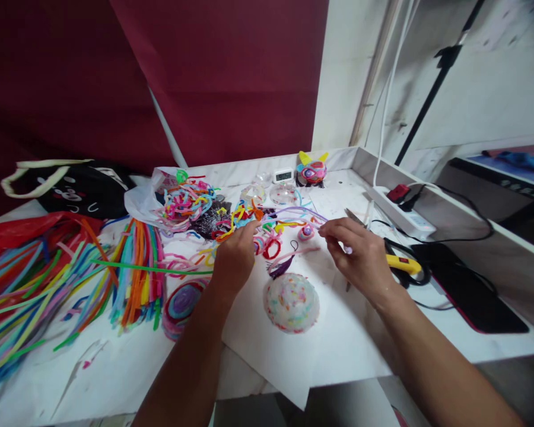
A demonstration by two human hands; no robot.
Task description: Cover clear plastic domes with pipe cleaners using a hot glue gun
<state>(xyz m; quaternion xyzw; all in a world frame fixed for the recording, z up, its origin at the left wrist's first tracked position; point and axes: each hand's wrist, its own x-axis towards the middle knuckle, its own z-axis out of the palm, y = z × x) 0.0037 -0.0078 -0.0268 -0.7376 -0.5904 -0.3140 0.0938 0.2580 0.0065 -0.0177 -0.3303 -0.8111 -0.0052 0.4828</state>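
A purple pipe cleaner [296,209] arcs between my two hands. Its right end runs to the pinched fingertips of my right hand [358,246], where a small purple bit [348,249] shows under the fingers. My left hand [238,255] is closed beside a pile of cut pipe cleaners [244,216]; what its fingertips hold is hidden. Between the hands lie a small coiled pink and purple piece [307,231], a red pipe-cleaner ring [272,248] and a purple tassel [281,267]. Nearer me rests a clear dome speckled with colour [292,302].
Bundled pipe cleaners [136,273] and a red bag [40,228] lie left, near a coiled disc [182,302]. Behind stand a black bag [84,190], a timer [283,175] and a horned ornament [312,171]. Right are scissors [355,217], a yellow-handled tool [403,264], a phone [469,287] and a power strip [403,213].
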